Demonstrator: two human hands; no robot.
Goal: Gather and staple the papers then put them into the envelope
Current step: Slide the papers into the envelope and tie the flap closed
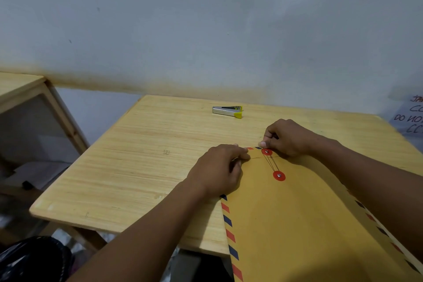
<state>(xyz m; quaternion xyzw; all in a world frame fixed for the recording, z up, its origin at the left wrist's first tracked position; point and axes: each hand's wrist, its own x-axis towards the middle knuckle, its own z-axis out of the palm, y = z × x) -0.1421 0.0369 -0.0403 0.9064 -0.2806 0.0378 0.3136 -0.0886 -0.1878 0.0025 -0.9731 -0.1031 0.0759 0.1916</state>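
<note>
— Where's the envelope (297, 224)?

— Flat on the table (137, 167), on its near-right part. Brown, with red and blue stripes along its edges. Its far end reaches about the table's middle; its near end runs out past the table's near edge and hangs over.

— How is it closed?

— Two red discs sit toward its far end, the upper disc (267, 151) just inside the far edge and the lower disc (279, 175) a little nearer. A thin string (272, 162) runs between them.

— The hands?

— The left hand (219, 171) lies on the envelope's far-left corner, fingers bent down and holding that corner against the table. The right hand (286, 137) is curled at the far edge, thumb and forefinger pressed together, pinching the string just beside the upper disc. How much string lies between the fingertips is too fine to tell.

— What else stands on the table?

— A silver stapler (227, 111) with a yellow tip, lying near the table's far edge, well apart from both hands. The table's left half is bare wood out to its rounded left edge.

— And around the table?

— A pale wall (206, 18) runs behind its far edge. A wooden shelf unit (34, 98) stands off its left side with a gap between. A handwritten note (409, 117) hangs by its far-right corner, and a dark bag (29, 258) sits below its near-left corner.
</note>
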